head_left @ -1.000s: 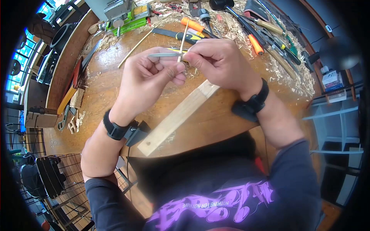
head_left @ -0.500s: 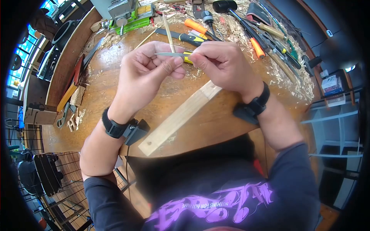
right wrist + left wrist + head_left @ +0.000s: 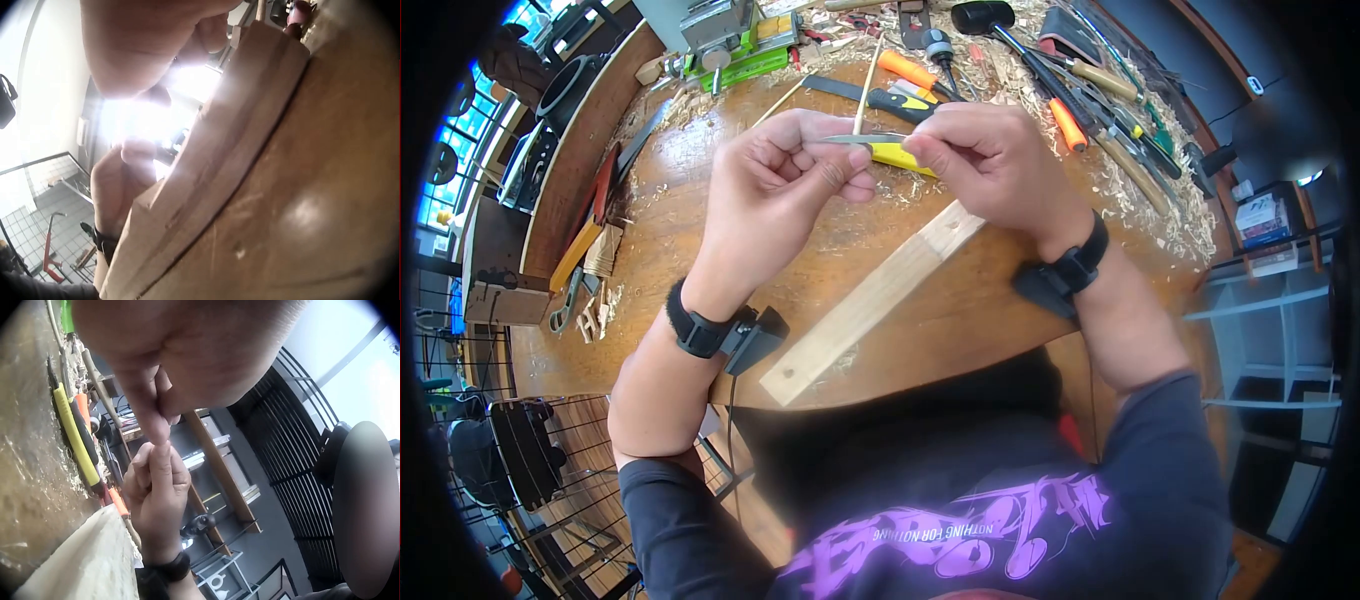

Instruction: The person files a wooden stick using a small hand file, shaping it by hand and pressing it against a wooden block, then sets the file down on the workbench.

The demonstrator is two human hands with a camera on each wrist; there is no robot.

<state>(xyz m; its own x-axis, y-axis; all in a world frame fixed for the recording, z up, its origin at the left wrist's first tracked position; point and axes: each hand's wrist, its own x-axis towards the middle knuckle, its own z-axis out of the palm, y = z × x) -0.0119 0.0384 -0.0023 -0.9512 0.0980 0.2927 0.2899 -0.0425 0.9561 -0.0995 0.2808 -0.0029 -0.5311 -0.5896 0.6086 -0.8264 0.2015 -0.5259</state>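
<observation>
The thin wooden stick stands nearly upright in my head view, pinched at its lower end by my left hand, its free end pointing to twelve o'clock over the shavings. My right hand grips the yellow-handled knife, whose blade lies crosswise toward nine o'clock and meets the stick just above my left thumb. I judge this to be the middle of a whittling stroke: the edge is set against the wood, the cut not yet finished. The wooden batten lies flat on the counter below both hands, running from one o'clock to seven. Loose tools crowd the far edge at one o'clock.

From the left wrist camera I see my left fingers curled close, with the right hand opposite; the stick itself I cannot make out there. A yellow tool handle lies on the counter at nine o'clock.

The right wrist camera is glare-washed; the batten fills it, the counter at four o'clock.

The next move, I judge, calls for a short controlled push of the blade away from my thumb.
</observation>
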